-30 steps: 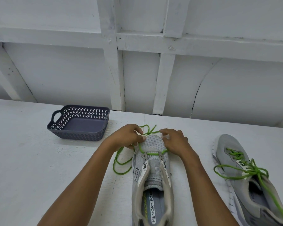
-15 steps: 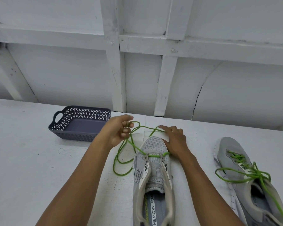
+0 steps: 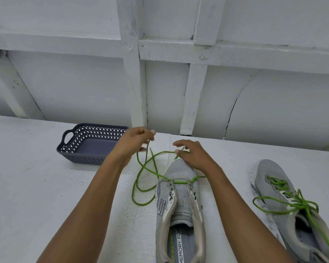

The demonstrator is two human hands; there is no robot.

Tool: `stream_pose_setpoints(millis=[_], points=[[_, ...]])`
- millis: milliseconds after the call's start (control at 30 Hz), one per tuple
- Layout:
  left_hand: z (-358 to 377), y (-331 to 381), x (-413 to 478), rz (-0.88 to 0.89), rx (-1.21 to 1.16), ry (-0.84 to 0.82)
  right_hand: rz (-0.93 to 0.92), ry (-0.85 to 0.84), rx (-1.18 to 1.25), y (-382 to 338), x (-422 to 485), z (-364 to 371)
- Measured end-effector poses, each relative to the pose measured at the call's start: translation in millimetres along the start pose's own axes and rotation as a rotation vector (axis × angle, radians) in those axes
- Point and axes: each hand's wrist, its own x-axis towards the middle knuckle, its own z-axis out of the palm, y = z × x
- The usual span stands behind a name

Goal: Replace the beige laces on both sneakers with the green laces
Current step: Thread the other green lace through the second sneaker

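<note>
A grey sneaker (image 3: 179,204) lies in front of me, toe pointing away. A green lace (image 3: 143,179) crosses only its lowest pair of eyelets, and both ends trail off past the toe and to the left in loose loops. My left hand (image 3: 135,142) is raised left of the toe and pinches one end of that lace. My right hand (image 3: 193,153) hovers over the toe with fingers spread, touching the other strand. A second grey sneaker (image 3: 285,202) at the right is laced in green, ends loose.
A dark blue perforated plastic basket (image 3: 92,144) stands at the back left of the white table (image 3: 36,196). A white framed wall rises right behind the table's far edge.
My left hand has lifted up and left from the toe, drawing the lace end out. My right hand has loosened from the toe and opened its fingers.
</note>
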Motion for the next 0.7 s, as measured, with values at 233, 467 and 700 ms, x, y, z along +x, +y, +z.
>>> stream_pose_setpoints(millis=[233, 467, 700], points=[[-4.7, 4.6, 0.6, -0.051, -0.414, -0.05, 0.051, -0.308, -0.098, -25.1, 27.0, 2.3], [-0.4, -9.5, 4.1, -0.138, 0.325, -0.08, 0.129, -0.323, -0.195, -31.1, 35.1, 9.2], [4.7, -15.4, 2.6, -0.208, 0.905, -0.251, 0.099, -0.148, 0.001, -30.3, 28.5, 3.2]])
